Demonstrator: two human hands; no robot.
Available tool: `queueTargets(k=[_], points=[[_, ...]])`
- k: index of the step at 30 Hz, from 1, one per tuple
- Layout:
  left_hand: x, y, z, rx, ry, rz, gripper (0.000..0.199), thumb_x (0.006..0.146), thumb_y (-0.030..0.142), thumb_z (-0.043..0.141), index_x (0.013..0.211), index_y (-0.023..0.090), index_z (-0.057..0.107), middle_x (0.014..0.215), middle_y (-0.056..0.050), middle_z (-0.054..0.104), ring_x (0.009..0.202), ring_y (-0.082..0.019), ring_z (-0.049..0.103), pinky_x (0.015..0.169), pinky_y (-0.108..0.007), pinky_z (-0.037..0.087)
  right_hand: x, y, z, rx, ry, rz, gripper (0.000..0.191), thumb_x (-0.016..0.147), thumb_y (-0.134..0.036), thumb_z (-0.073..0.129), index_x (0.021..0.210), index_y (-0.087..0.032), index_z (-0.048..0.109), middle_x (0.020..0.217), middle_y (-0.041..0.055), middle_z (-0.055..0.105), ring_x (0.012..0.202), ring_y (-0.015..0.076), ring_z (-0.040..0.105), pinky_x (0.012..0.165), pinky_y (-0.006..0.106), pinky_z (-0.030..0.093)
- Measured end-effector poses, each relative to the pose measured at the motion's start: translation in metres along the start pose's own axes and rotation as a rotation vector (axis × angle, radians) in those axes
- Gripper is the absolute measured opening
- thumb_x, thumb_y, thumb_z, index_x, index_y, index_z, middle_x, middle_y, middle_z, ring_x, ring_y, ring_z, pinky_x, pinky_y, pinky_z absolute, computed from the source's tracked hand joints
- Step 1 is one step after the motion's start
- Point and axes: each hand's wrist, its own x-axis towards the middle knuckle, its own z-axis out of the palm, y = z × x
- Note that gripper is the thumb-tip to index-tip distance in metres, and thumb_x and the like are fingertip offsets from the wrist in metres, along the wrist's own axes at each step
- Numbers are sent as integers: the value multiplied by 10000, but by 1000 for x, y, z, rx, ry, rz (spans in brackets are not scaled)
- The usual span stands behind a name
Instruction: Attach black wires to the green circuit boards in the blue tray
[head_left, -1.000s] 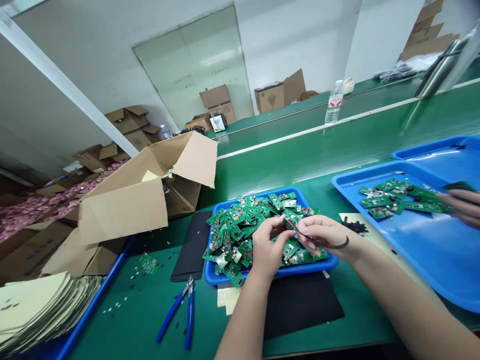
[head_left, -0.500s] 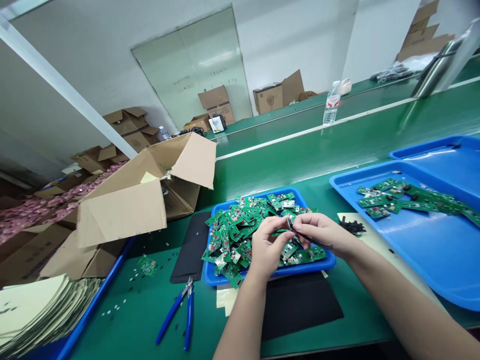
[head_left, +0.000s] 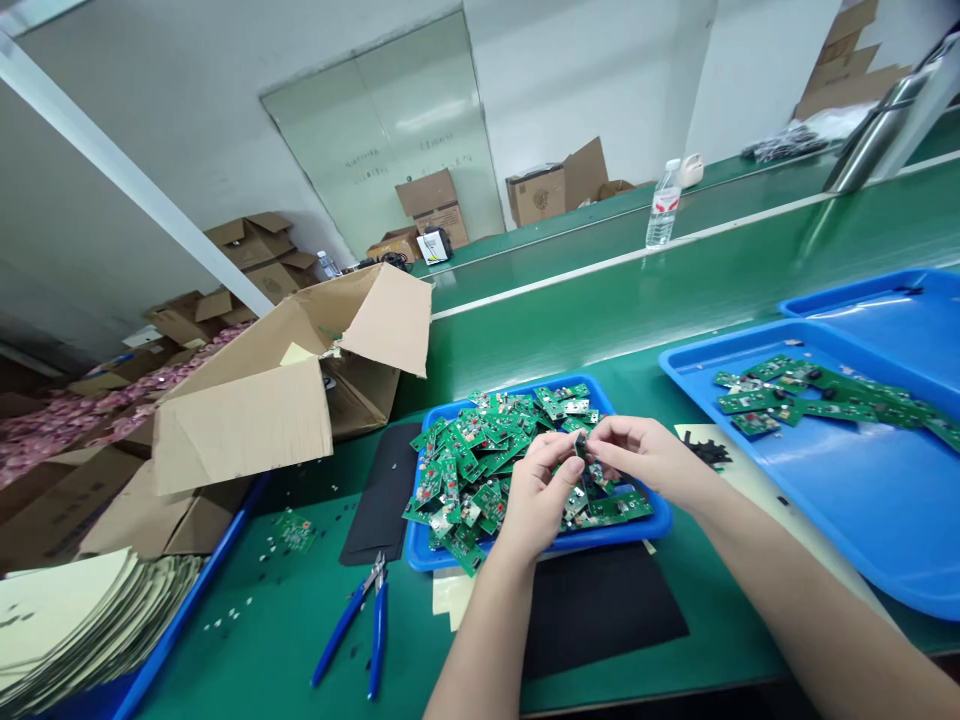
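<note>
Right of the frame's centre, the left hand (head_left: 538,493) pinches a board (head_left: 580,446) (long axis hard to read). The right hand (head_left: 651,457) sits against its right side; whether clamped, I cannot tell.

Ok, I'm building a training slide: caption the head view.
Left hand and right hand meet at a small green circuit board above a blue rectangular plastic tray heaped with similar boards.

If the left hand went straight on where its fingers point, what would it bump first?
Probably the right hand: its fingers are just ahead, close to the small board the left hand holds. Depth is hard to judge.
</note>
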Motion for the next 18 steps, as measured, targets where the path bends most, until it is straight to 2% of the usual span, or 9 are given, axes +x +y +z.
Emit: queueTargets(k=[3,5,8,13,18], points=[[0,-1,1,-161,0,-83,368,760,419,623,1066,219,660,1017,-74,566,679,-102,494,589,-220,419,0,0,3,-102,139,-95,288,725,-437,629,668,-164,554,591,-13,531,532,107,471,491,234,374],[0,-1,2,-266,-3,-128,370,736,423,650,1035,206,672,1029,-73,571,648,-82,482,560,-198,400,0,-2,4,-160,207,-134,302,728,-445,627,640,-168,543,579,-8,538,531,115,478,493,238,380],[0,2,3,-380,27,-192,376,696,413,696,994,185,682,967,-62,604,627,-68,495,542,-171,385,-2,-5,4,-195,216,-200,305,768,-454,581,659,-171,551,602,11,575,567,137,527,535,250,421],[-1,7,2,-529,86,-267,430,681,425,710,1021,167,655,697,-26,635,614,-108,579,610,-211,452,-4,-10,3,-402,221,-357,284,815,-404,528,638,-183,540,623,21,579,597,146,538,569,256,429],[0,10,3,-565,53,-263,443,690,425,703,1036,154,643,746,-49,671,683,-154,629,652,-254,487,-3,-5,1,-566,295,-475,215,847,-347,490,695,-202,532,646,29,567,611,162,527,585,282,421]])
